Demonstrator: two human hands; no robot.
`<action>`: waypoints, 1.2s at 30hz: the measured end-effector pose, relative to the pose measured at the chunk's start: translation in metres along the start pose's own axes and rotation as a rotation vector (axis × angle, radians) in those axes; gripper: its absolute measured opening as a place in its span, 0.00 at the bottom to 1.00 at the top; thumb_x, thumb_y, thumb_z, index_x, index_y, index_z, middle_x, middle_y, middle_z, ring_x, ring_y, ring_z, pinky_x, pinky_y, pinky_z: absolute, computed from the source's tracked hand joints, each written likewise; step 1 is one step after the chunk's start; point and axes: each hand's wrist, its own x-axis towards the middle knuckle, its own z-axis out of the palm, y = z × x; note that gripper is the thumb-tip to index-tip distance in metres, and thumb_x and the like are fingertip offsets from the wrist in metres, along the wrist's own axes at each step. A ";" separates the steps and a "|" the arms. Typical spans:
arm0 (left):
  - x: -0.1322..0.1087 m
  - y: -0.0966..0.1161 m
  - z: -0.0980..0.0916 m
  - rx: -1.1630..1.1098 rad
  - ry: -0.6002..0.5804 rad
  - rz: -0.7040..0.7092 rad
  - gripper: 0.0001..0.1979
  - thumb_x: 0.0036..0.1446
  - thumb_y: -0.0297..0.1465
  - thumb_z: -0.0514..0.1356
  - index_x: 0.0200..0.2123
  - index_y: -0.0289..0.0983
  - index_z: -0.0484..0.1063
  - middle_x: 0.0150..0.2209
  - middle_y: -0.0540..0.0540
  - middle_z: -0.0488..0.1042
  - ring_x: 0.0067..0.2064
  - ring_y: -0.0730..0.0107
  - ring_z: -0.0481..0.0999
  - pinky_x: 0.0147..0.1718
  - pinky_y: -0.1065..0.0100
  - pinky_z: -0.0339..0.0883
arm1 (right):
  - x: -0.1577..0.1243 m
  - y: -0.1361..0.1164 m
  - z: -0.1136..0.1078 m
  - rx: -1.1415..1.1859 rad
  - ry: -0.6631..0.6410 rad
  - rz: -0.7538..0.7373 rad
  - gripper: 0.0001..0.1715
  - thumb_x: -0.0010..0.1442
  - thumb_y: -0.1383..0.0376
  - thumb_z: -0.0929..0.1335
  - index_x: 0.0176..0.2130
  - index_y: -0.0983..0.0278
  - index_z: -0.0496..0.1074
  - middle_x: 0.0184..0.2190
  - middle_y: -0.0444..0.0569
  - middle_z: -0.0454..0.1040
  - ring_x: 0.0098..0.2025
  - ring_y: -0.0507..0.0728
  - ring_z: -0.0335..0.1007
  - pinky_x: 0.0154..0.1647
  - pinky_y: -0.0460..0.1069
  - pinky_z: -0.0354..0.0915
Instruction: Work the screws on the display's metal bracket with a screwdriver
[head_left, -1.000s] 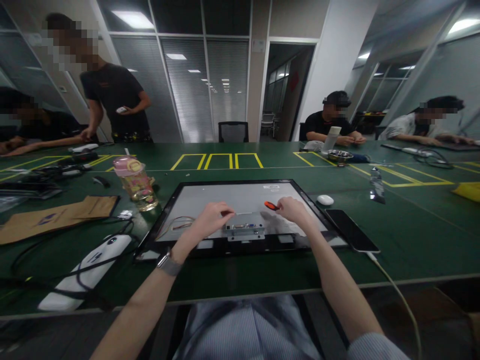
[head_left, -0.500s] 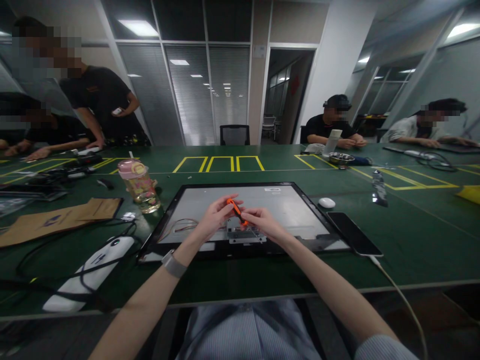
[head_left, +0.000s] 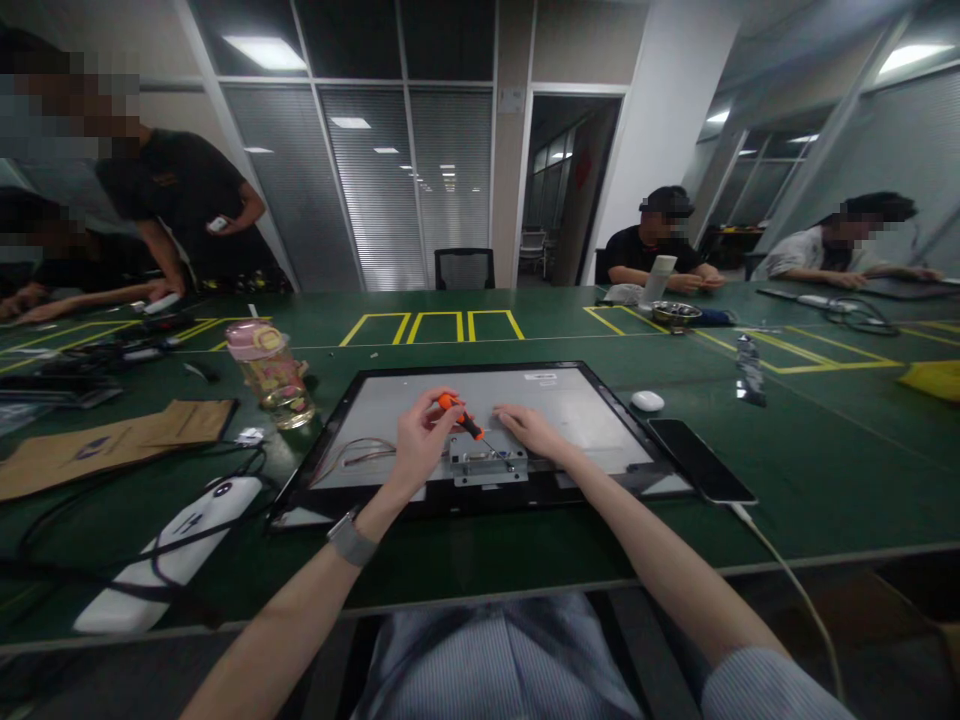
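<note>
Just below frame centre, the left hand's [head_left: 421,438] fingers grip a screwdriver [head_left: 462,415] angled toward the metal bracket [head_left: 489,472]; whether the right hand [head_left: 534,434] grips anything, I can't tell. Screw work seems underway, calling for steady tip alignment.

A screwdriver [head_left: 462,417] with a smooth plastic-looking handle and metal shaft meets a metal bracket [head_left: 491,467] on a panel [head_left: 480,388], satiny within its glossy border. The table [head_left: 825,470] gleams faintly beneath a matt paper bag [head_left: 135,445], a clear, shiny drink bottle [head_left: 266,375] and a glossy glass-faced phone [head_left: 701,460].
</note>
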 end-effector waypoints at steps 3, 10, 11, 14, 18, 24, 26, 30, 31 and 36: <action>0.003 0.005 -0.007 0.043 0.085 0.095 0.14 0.53 0.38 0.62 0.39 0.35 0.69 0.33 0.49 0.73 0.32 0.68 0.80 0.31 0.68 0.78 | 0.001 0.003 0.003 -0.009 -0.050 0.003 0.25 0.68 0.57 0.55 0.48 0.64 0.74 0.55 0.54 0.71 0.58 0.61 0.65 0.61 0.59 0.56; 0.003 0.004 -0.004 0.074 0.045 0.111 0.13 0.55 0.38 0.61 0.41 0.36 0.70 0.33 0.50 0.72 0.32 0.70 0.79 0.30 0.70 0.77 | -0.002 0.002 0.004 -0.172 -0.193 -0.015 0.26 0.69 0.55 0.53 0.60 0.57 0.63 0.64 0.49 0.58 0.67 0.59 0.49 0.66 0.62 0.45; 0.002 0.002 0.001 0.078 0.012 0.107 0.13 0.56 0.38 0.60 0.41 0.36 0.70 0.33 0.50 0.72 0.32 0.70 0.79 0.30 0.70 0.77 | -0.003 0.003 0.005 -0.202 -0.199 -0.021 0.26 0.69 0.56 0.52 0.61 0.57 0.61 0.64 0.49 0.57 0.67 0.59 0.48 0.66 0.62 0.45; -0.002 -0.001 0.013 0.125 -0.046 0.142 0.12 0.56 0.37 0.60 0.41 0.36 0.71 0.34 0.48 0.72 0.34 0.70 0.79 0.30 0.71 0.77 | -0.003 0.005 0.008 -0.296 -0.200 -0.056 0.26 0.70 0.60 0.51 0.62 0.58 0.60 0.64 0.50 0.57 0.67 0.59 0.49 0.65 0.62 0.46; -0.001 0.000 0.019 0.181 -0.079 0.176 0.12 0.57 0.36 0.60 0.42 0.37 0.71 0.35 0.47 0.72 0.35 0.70 0.78 0.30 0.72 0.76 | -0.004 0.005 0.009 -0.362 -0.184 -0.090 0.26 0.70 0.62 0.51 0.61 0.60 0.61 0.64 0.52 0.58 0.66 0.60 0.50 0.64 0.62 0.49; 0.000 -0.003 0.019 0.208 -0.089 0.176 0.12 0.57 0.36 0.59 0.42 0.37 0.71 0.35 0.47 0.72 0.35 0.71 0.77 0.30 0.74 0.75 | -0.004 0.005 0.010 -0.386 -0.164 -0.109 0.25 0.69 0.63 0.51 0.61 0.59 0.61 0.64 0.51 0.59 0.66 0.59 0.51 0.64 0.62 0.50; 0.000 -0.004 0.019 0.220 -0.091 0.175 0.12 0.57 0.36 0.60 0.42 0.37 0.71 0.35 0.47 0.71 0.35 0.71 0.77 0.29 0.74 0.75 | -0.004 0.006 0.010 -0.398 -0.154 -0.131 0.25 0.69 0.63 0.52 0.61 0.59 0.61 0.63 0.51 0.59 0.66 0.59 0.51 0.63 0.62 0.51; 0.000 -0.005 0.019 0.221 -0.092 0.168 0.12 0.57 0.36 0.60 0.42 0.37 0.71 0.36 0.47 0.72 0.36 0.70 0.78 0.28 0.74 0.75 | -0.004 0.007 0.011 -0.399 -0.141 -0.143 0.25 0.69 0.63 0.52 0.61 0.58 0.62 0.63 0.51 0.60 0.65 0.59 0.52 0.63 0.62 0.52; 0.000 -0.005 0.019 0.221 -0.090 0.168 0.12 0.57 0.37 0.60 0.42 0.37 0.71 0.36 0.47 0.72 0.36 0.70 0.78 0.28 0.74 0.75 | -0.004 0.007 0.011 -0.394 -0.141 -0.138 0.25 0.70 0.62 0.51 0.61 0.59 0.62 0.63 0.50 0.60 0.65 0.59 0.52 0.63 0.62 0.52; 0.001 -0.005 0.020 0.215 -0.082 0.163 0.12 0.57 0.37 0.60 0.42 0.37 0.71 0.37 0.46 0.72 0.35 0.70 0.78 0.29 0.73 0.76 | -0.004 0.008 0.012 -0.379 -0.145 -0.112 0.25 0.70 0.61 0.51 0.60 0.58 0.62 0.63 0.50 0.60 0.65 0.59 0.52 0.63 0.62 0.51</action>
